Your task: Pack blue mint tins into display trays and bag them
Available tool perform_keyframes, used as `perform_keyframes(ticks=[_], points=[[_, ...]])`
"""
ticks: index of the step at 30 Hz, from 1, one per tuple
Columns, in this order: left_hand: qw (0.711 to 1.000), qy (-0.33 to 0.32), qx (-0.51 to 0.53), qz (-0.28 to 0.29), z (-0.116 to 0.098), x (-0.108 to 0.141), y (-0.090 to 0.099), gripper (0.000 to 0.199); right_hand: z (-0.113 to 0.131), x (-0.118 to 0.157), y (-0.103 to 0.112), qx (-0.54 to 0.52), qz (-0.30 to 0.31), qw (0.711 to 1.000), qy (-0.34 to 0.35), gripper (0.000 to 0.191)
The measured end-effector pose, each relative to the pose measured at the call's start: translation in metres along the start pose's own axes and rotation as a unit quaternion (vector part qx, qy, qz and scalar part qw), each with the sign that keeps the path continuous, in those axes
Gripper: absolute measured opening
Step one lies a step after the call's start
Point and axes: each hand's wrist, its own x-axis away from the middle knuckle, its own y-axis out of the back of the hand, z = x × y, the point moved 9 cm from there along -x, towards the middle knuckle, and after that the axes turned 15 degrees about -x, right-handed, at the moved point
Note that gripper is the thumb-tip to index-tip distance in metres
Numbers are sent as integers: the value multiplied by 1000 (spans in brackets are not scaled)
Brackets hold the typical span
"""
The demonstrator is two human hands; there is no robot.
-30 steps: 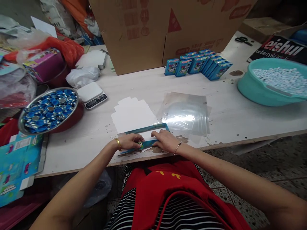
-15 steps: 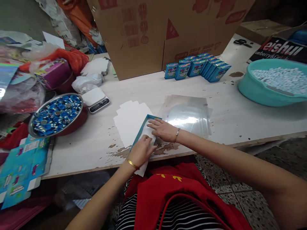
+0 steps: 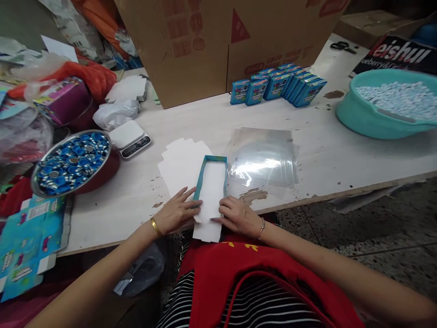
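Note:
A shallow box [image 3: 214, 182] with blue walls and a white inside lies open at the table's front edge, its white end flap hanging toward my lap. At its left wall is my left hand [image 3: 177, 210], thumb and fingers on the near left corner. My right hand [image 3: 239, 216] grips the near right wall with bent fingers. White card sheets [image 3: 180, 164] are fanned out under and left of the box. Clear plastic sheets [image 3: 264, 157] lie just to its right.
Blue packets [image 3: 256, 92] stand before a big carton [image 3: 191, 54]. A teal basin [image 3: 375, 114] of white pieces sits right. On the left are a bowl [image 3: 114, 159] of blue and silver items, a scale [image 3: 129, 138] and flattened blue boxes [image 3: 30, 241].
My left hand has moved from inside the box to its left wall, and my right hand from the far end to the near right wall. The box now points more straight ahead.

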Motion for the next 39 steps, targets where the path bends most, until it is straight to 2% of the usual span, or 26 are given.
perform_keyframes(ticks=[3,6,10,14,16,18,21,24,27,29,32,34,36,38,39], points=[[995,42,22,-85,-7,-19,12,16,-12,0,17,-16,-38,999,-4,26],[984,103,-4,-144,-14,-31,19,15,-21,6,20,-1,-48,999,20,24],[983,138,-16,-116,-23,-40,9,17,-23,25,12,-1,8,997,79,31],[981,156,60,-95,-17,-43,-2,21,-24,44,7,-40,109,991,72,68],[978,158,87,-103,-15,-44,-4,22,-25,50,4,-48,137,987,65,74],[973,163,108,-118,-13,-45,-5,23,-27,51,2,-36,117,990,69,68],[965,163,152,-141,-10,-41,-6,19,-28,45,5,-25,22,996,81,50],[948,166,225,-149,-3,-34,-6,39,-26,34,16,-75,-76,991,77,36],[932,187,278,-140,2,-28,-6,53,-32,20,25,-149,-139,979,27,22],[927,213,273,-146,1,-29,-7,55,-38,14,29,-179,-177,968,-16,19],[914,281,237,-171,-1,-33,-9,51,-47,15,32,-192,-234,952,-56,30],[900,328,213,-190,0,-35,-10,46,-44,18,28,-165,-230,958,-43,31],[893,354,197,-196,0,-37,-9,33,-35,19,18,-110,-182,977,-5,30],[902,349,171,-191,-3,-39,-5,18,-30,20,9,-53,-138,989,10,30],[912,335,144,-185,-6,-41,-1,16,-30,20,6,-28,-128,991,6,29]])
